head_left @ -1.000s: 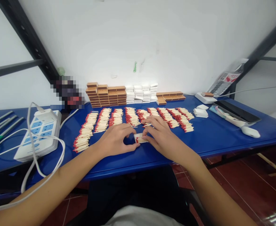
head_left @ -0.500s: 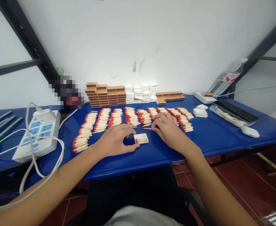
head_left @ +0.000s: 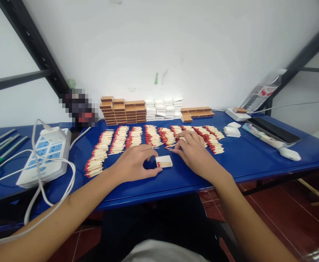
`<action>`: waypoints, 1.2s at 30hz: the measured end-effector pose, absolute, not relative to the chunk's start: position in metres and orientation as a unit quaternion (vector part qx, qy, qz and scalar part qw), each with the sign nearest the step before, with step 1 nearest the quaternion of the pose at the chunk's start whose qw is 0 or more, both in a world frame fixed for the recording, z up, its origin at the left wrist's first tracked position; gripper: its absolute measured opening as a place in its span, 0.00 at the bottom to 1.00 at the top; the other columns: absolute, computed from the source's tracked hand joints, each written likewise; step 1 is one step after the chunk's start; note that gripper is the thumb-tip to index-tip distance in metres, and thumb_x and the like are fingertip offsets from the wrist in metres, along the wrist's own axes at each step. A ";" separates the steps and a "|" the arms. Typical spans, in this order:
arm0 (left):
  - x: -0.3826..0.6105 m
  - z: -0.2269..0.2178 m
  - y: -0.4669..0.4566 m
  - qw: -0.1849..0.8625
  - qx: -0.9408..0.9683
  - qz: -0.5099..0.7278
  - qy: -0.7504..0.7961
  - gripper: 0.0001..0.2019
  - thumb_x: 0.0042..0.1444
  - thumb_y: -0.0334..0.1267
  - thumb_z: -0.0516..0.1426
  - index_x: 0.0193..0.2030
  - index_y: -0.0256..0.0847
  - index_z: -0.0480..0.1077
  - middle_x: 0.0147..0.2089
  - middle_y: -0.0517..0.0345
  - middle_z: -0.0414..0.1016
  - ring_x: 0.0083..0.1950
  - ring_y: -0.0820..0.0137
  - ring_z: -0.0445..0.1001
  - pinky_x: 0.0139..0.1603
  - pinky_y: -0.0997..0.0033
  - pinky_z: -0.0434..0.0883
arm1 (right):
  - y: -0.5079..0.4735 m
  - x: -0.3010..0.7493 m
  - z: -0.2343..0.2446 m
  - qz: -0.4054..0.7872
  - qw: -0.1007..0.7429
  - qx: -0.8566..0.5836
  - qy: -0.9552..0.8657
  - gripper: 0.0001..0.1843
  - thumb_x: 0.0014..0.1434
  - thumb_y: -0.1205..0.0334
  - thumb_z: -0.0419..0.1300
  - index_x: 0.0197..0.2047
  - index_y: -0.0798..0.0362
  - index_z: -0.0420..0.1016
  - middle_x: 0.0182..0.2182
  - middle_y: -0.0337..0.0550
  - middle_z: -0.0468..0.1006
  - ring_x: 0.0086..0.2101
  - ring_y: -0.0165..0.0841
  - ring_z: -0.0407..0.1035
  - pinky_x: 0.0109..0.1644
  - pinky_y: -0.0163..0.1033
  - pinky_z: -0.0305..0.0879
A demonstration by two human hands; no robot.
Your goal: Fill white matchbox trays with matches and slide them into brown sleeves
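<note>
Tray (head_left: 164,159): likely light, crushable; I'd grip ends.
Left hand (head_left: 137,162): curved at tray's left, grip unclear.
Right hand (head_left: 193,150): right of tray, pinch unclear.

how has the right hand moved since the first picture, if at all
Yes: against the brown boxes, the right hand has moved rightward and slightly forward, from the small tray to the matches.
</note>
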State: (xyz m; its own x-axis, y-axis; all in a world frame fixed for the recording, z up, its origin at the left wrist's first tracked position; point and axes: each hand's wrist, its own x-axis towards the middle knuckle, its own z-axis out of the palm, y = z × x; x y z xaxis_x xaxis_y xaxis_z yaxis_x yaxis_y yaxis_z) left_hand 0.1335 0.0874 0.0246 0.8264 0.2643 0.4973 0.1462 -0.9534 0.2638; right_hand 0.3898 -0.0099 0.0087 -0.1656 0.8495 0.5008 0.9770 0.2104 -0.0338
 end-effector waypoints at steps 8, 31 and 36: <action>0.134 0.025 0.087 0.108 0.949 0.273 0.110 0.12 0.62 0.45 0.69 0.45 0.42 0.77 0.34 0.61 0.74 0.33 0.69 0.73 0.33 0.69 0.65 | -0.005 0.380 0.005 -0.168 0.231 -0.613 -0.737 0.05 0.73 0.61 0.61 0.46 0.52 0.77 0.57 0.59 0.76 0.62 0.53 0.65 0.66 0.61 0.63; 0.134 0.025 0.087 0.105 0.950 0.273 0.110 0.12 0.62 0.45 0.68 0.45 0.42 0.77 0.34 0.62 0.74 0.33 0.69 0.73 0.33 0.69 0.65 | -0.007 0.382 0.008 -0.159 0.238 -0.583 -0.760 0.09 0.75 0.62 0.59 0.40 0.51 0.75 0.55 0.59 0.76 0.63 0.51 0.64 0.68 0.62 0.63; 0.134 0.026 0.086 0.104 0.949 0.276 0.108 0.11 0.61 0.43 0.69 0.44 0.42 0.77 0.34 0.61 0.75 0.33 0.69 0.73 0.33 0.69 0.65 | -0.022 0.363 0.025 -0.107 0.260 -0.550 -0.786 0.09 0.77 0.61 0.56 0.41 0.49 0.73 0.59 0.56 0.74 0.67 0.49 0.61 0.70 0.61 0.62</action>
State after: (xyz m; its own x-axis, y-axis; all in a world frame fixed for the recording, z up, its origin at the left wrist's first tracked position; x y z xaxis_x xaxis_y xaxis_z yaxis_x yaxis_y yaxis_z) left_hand 0.1345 0.0859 0.0263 0.8242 0.2619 0.5021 0.1473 -0.9552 0.2566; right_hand 0.3632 -0.0221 0.0253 -0.2593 0.8097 0.5265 0.9210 0.3713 -0.1175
